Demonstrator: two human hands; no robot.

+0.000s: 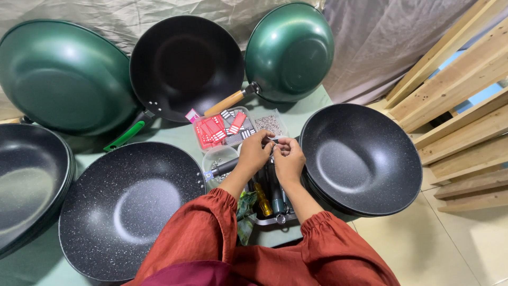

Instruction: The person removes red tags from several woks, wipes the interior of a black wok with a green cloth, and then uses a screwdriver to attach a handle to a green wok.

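The person's left hand point(253, 153) and right hand point(288, 159) meet at the centre of the scene, fingertips pinched together around a small item; it is too small to identify, possibly a screw or similar fastener. Both arms wear rust-red sleeves point(196, 233) gathered at the wrist.

Directly below the hands sits a shallow tray of tools point(267, 204), including a yellow-handled screwdriver point(262, 198). Just beyond the hands lie a clear box of red and white packets point(222, 130), a clear bag of small metal parts point(270, 124) and a round clear container point(218, 157).

A speckled black wok point(127, 206) rests near left, its handle stub pointing toward the hands. A stack of speckled black woks point(360, 159) stands right. At the far side lean two green woks point(61, 77) point(290, 50) and a black wok point(185, 63).
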